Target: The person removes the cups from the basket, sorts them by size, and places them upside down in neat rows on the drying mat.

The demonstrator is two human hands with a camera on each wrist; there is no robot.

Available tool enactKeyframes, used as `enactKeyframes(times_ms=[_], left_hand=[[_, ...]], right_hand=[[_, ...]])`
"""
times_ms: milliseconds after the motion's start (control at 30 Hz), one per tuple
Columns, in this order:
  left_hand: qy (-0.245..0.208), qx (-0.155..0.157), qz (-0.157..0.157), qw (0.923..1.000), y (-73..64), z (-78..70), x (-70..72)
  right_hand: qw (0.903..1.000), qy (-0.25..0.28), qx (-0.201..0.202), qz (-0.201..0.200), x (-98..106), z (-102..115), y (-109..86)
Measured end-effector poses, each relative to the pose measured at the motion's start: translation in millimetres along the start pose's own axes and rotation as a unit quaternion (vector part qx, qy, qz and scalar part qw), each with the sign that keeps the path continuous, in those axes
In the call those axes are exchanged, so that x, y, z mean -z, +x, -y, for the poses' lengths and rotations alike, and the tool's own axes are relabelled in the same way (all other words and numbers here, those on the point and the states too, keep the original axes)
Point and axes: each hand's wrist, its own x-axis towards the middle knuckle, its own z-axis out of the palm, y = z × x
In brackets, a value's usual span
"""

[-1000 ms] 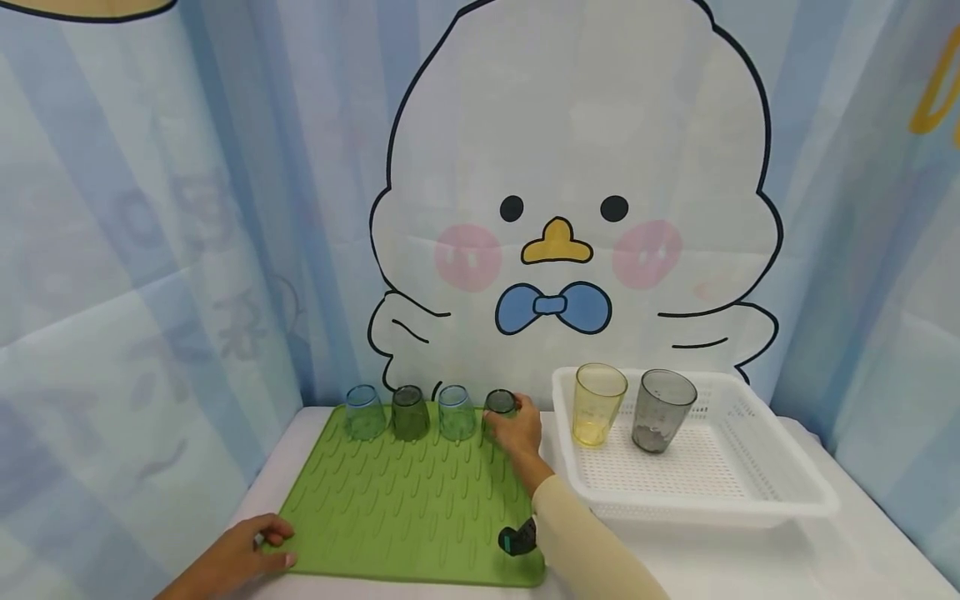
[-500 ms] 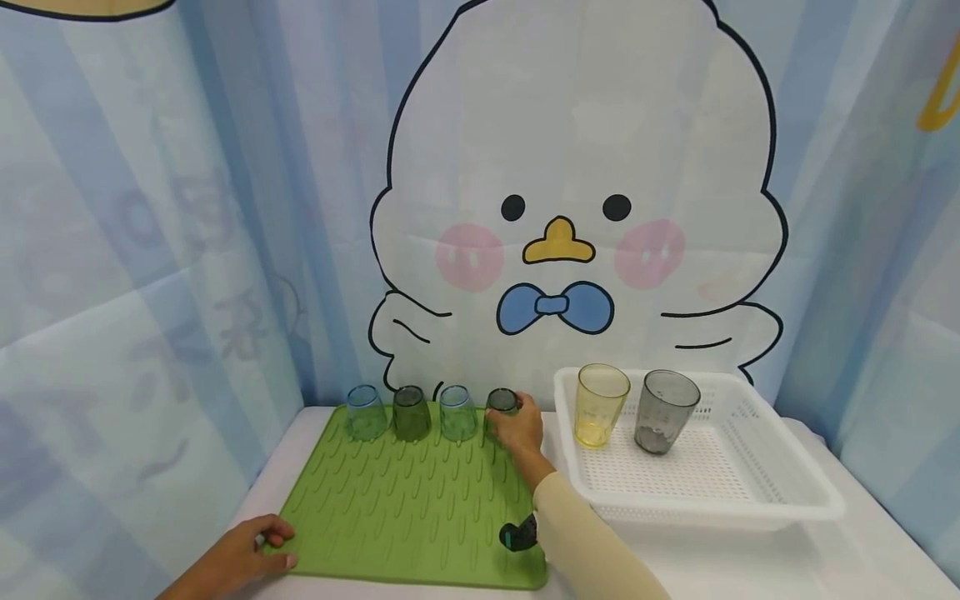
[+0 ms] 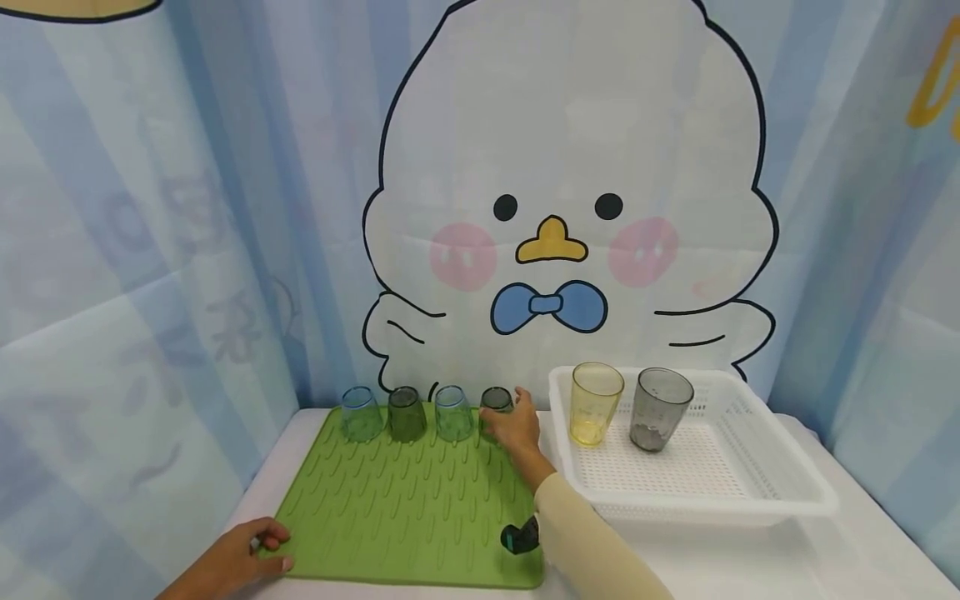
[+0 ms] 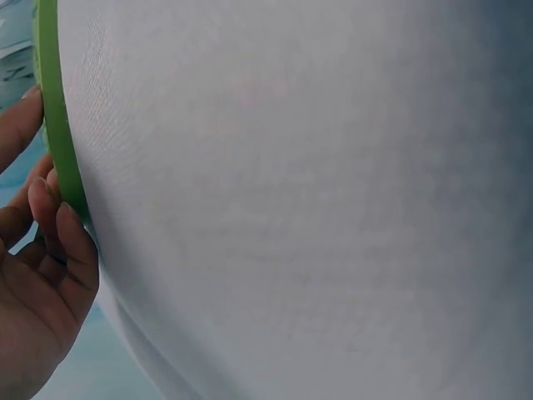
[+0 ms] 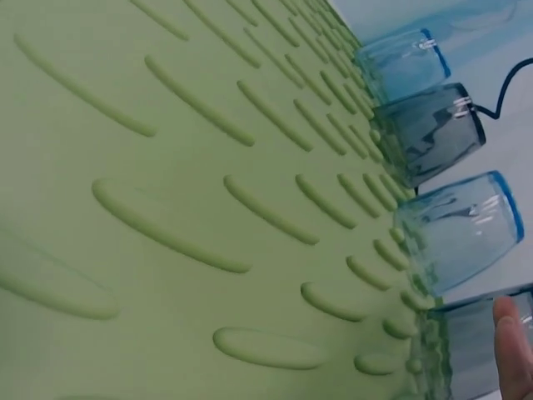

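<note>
Along the far edge of the green ridged mat several tumblers stand upside down. From the left come a blue-rimmed tumbler, a dark grey one, another blue-rimmed one and, at the right end, a dark grey tumbler. My right hand is spread around this last one, its thumb in front and a raised finger slightly off its right side. In the right wrist view a fingertip overlaps that tumbler. My left hand rests against the mat's near left corner, fingers loosely bent.
A white perforated basket stands right of the mat, holding an upright yellow glass and an upright grey glass. A white cloth covers the table. A printed curtain hangs behind.
My right hand's fingers have loosened, and one has lifted slightly away from the right-end tumbler. That tumbler stays in its place. The left hand keeps its place at the mat's corner.
</note>
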Motion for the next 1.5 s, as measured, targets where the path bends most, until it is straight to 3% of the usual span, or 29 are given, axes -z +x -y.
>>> enactKeyframes(times_ms=[233, 467, 767, 967, 1200, 1333, 1500], left_hand=[[0.006, -0.004, 0.014, 0.9999, -0.6, 1.0, 2.9], [0.002, 0.019, 0.018, 0.9997, 1.3, 1.1, 2.3], [0.016, 0.02, 0.027, 0.9993, 4.1, 3.2, 3.1], [0.023, 0.019, 0.031, 0.9991, 3.8, 4.4, 4.9], [0.006, 0.021, 0.044, 0.9988, 5.3, 3.8, 2.4], [0.004, 0.021, 0.042, 0.9989, 4.9, 2.6, 1.0], [0.013, 0.038, 0.021, 0.999, 3.1, 0.1, -3.4]], right_hand=[[0.9998, -0.001, 0.008, 0.018, 9, 12, -10.2], [0.9955, 0.003, 0.035, 0.088, 22, 25, -37.0], [0.9687, 0.05, 0.076, 0.231, 66, 41, -75.4], [0.9523, 0.074, 0.093, 0.281, 110, 51, -69.1], [0.9552, 0.065, 0.146, 0.249, 170, 50, -37.2], [0.9677, 0.048, 0.156, 0.192, 207, 47, -13.5], [0.9857, 0.003, 0.138, 0.097, 250, 36, 14.8]])
